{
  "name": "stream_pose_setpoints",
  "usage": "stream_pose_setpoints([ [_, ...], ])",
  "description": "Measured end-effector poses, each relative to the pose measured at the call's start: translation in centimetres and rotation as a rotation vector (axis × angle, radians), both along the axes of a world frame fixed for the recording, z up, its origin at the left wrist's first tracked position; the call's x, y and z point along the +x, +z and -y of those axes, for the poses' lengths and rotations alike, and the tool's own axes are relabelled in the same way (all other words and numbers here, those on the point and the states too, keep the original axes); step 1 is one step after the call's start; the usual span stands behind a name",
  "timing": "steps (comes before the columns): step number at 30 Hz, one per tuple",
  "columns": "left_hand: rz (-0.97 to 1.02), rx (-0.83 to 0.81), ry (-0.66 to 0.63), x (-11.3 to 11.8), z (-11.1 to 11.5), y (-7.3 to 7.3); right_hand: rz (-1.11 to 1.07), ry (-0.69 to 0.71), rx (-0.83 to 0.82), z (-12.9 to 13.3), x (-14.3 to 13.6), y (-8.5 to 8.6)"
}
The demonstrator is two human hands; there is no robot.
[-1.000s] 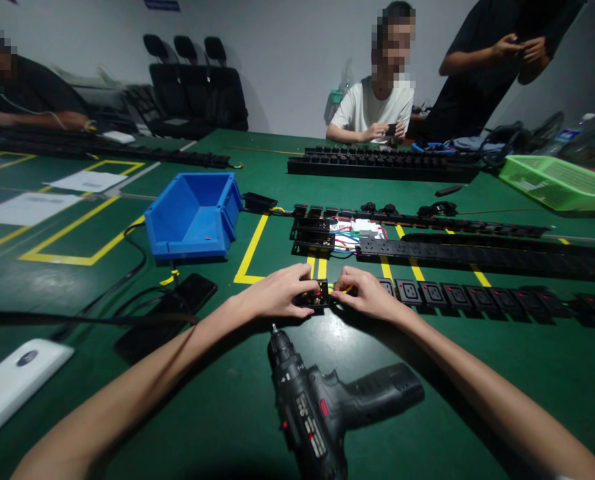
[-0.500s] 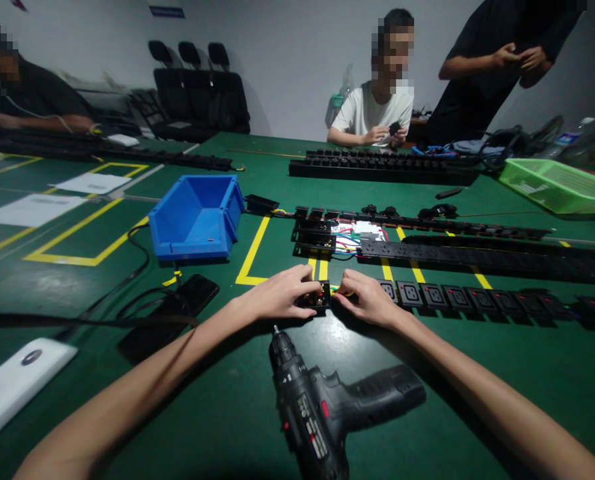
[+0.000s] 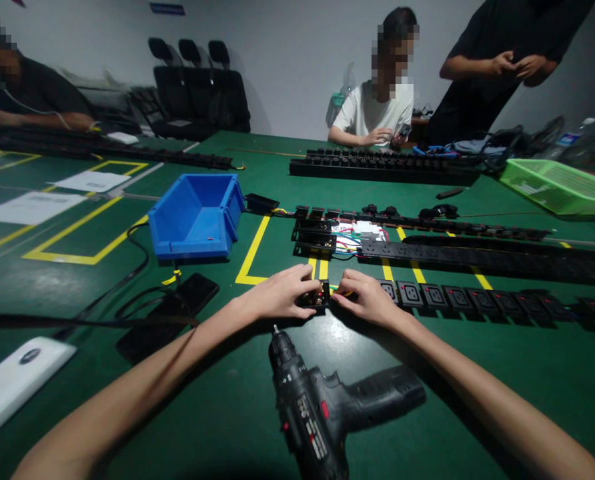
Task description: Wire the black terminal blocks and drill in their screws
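My left hand [image 3: 288, 292] is closed on a small black terminal block [image 3: 323, 297] with brass-coloured metal parts, which rests on the green table. Just to its right, my right hand [image 3: 363, 297] pinches a thin yellow-green wire [image 3: 333, 289] that runs to the block's right side. The wire's tip is too small to make out. Past my right hand a row of black power sockets [image 3: 433, 295] stretches right. A black cordless drill [image 3: 305, 407] lies on the table in front of my hands, its bit pointing toward the block.
A blue bin [image 3: 195, 220] stands left of a wired power strip [image 3: 427, 257]. A phone [image 3: 202, 293] and a black cable lie at left, near a white device [image 3: 25, 380]. A green basket [image 3: 560, 187] is at far right. Several people are around the table.
My hands stay almost still at the terminal block. Across the table, the seated person's head and hands have shifted slightly.
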State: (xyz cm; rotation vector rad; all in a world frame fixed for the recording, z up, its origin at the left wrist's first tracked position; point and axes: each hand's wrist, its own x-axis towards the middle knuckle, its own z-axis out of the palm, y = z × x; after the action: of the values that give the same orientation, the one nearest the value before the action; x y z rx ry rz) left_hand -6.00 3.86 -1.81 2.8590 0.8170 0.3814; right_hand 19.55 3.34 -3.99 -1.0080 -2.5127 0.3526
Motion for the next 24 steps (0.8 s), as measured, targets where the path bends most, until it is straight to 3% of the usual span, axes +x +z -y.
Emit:
stream_pose_setpoints([
  [24,0.032,-0.033,0.014,-0.04,0.04,0.06,-0.101,0.012,-0.049,-0.06,-0.22,0.51],
])
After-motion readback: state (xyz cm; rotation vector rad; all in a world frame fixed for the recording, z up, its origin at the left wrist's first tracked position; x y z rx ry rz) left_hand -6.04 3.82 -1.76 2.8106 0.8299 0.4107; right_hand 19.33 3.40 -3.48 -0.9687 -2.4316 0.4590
